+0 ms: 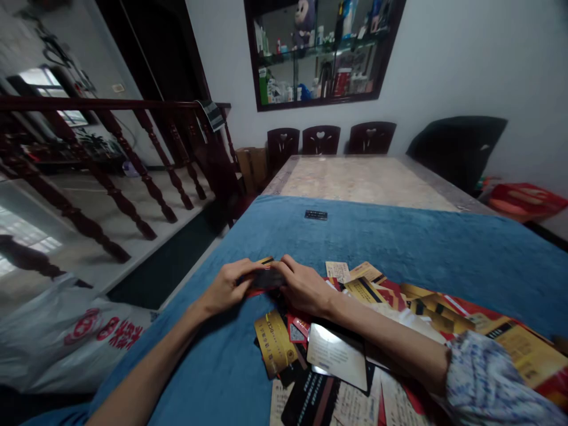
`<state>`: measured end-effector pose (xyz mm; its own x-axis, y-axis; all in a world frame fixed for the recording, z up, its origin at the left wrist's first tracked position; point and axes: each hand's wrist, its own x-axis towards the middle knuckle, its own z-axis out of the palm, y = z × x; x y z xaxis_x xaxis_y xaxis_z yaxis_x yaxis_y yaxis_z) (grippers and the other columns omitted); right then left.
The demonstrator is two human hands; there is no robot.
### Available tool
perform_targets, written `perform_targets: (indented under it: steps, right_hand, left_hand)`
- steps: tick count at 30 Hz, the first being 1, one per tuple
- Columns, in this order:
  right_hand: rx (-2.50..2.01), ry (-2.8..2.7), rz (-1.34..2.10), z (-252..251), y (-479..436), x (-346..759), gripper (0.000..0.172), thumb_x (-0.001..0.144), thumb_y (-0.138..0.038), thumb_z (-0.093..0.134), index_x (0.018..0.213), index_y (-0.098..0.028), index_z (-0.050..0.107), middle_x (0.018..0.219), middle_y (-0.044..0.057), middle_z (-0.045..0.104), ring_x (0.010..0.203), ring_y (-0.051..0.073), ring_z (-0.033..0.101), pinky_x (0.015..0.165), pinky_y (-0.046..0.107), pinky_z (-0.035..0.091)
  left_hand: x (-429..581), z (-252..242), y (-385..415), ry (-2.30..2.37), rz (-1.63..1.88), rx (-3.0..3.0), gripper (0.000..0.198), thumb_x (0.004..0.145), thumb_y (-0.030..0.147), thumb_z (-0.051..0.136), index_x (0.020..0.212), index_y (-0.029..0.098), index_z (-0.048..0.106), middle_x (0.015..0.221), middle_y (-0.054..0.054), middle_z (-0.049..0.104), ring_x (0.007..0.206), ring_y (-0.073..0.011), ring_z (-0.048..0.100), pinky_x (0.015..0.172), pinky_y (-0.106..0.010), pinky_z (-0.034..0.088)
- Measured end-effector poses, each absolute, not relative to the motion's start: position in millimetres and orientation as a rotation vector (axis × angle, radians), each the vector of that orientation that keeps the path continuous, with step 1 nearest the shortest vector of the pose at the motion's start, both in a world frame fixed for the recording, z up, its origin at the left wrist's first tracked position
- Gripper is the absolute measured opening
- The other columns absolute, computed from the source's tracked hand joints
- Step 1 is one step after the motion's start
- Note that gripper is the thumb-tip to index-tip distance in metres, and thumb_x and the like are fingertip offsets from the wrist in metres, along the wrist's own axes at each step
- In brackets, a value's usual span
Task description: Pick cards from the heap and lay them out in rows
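Observation:
Over the blue cloth, my left hand (pixel 231 287) and my right hand (pixel 305 289) meet at a small bunch of cards (pixel 264 279). The bunch shows a dark, blurred face, with a gold edge above and a red edge below. Fingers of both hands are closed on it from either side. Under my right forearm spreads a loose pile of cards, including a gold card (pixel 276 342), a white card (pixel 338 355) and a black striped card (pixel 310 397). My right arm hides part of the pile.
A single black card (pixel 316 215) lies apart, farther up the blue cloth (pixel 381 236). Beyond are the bare stone tabletop (pixel 350 177) and several dark chairs (pixel 320 141). A white plastic bag (pixel 89 337) sits at the left, below a wooden railing (pixel 106 104).

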<state>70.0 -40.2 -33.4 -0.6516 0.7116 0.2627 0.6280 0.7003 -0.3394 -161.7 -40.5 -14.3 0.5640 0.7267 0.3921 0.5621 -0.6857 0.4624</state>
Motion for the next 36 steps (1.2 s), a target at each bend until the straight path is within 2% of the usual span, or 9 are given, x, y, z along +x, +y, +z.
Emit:
perform_targets:
  steps: [6,11,16,20,28,36]
  right_hand:
    - [-1.076,-2.522,0.102,-26,-40,69,0.032,0.089,-0.008,0.046,0.121,-0.015,0.05,0.106,0.011,0.053,0.089,0.02,0.055,0.074,0.032,0.049]
    - [-1.121,-2.494,-0.043,-16,-35,78,0.033,0.088,-0.005,0.044,0.119,-0.013,0.051,0.106,0.013,0.056,0.093,0.023,0.055,0.079,0.035,0.05]
    - [-1.177,-2.444,-0.029,-8,-31,97,0.033,0.09,-0.01,0.048,0.123,-0.015,0.049,0.109,0.014,0.059,0.097,0.025,0.057,0.082,0.037,0.051]
    - [-1.19,-2.373,-0.033,-14,-26,112,0.041,0.085,-0.014,0.057,0.125,-0.015,0.048,0.115,0.015,0.059,0.104,0.025,0.058,0.088,0.038,0.051]
    - [-1.264,-2.29,0.021,-28,-10,139,0.046,0.082,-0.021,0.061,0.127,-0.019,0.05,0.114,0.012,0.059,0.105,0.024,0.056,0.089,0.037,0.05]
    - [-1.428,-2.242,0.018,-34,24,159,0.045,0.081,-0.026,0.066,0.122,-0.015,0.054,0.117,0.014,0.054,0.108,0.026,0.051,0.089,0.038,0.048]
  left_hand:
    - [-156,-15,-32,1.097,0.909,2.477,0.033,0.089,0.009,0.044,0.11,0.017,0.069,0.088,-0.004,0.069,0.078,-0.0141,0.063,0.072,-0.029,0.052]
    - [-142,-8,-23,1.064,0.992,2.558,0.029,0.092,0.016,0.049,0.117,0.019,0.064,0.1,-0.006,0.066,0.09,-0.0167,0.063,0.083,-0.034,0.054]
    - [-126,-3,-14,1.083,0.939,2.844,0.049,0.088,0.019,0.055,0.137,0.019,0.049,0.125,-0.014,0.055,0.115,-0.0267,0.055,0.097,-0.045,0.05]
    - [-113,-3,-6,1.069,0.839,3.021,0.05,0.087,0.019,0.054,0.136,0.014,0.048,0.126,-0.019,0.054,0.114,-0.0318,0.054,0.094,-0.051,0.049]
    - [-90,-2,26,0.873,0.68,2.992,0.054,0.084,0.015,0.057,0.136,0.015,0.044,0.128,-0.017,0.051,0.118,-0.0288,0.05,0.1,-0.048,0.047]
    - [-62,-7,75,0.798,0.543,2.931,0.045,0.079,0.013,0.06,0.123,0.014,0.051,0.119,-0.013,0.051,0.111,-0.0253,0.051,0.099,-0.043,0.047]
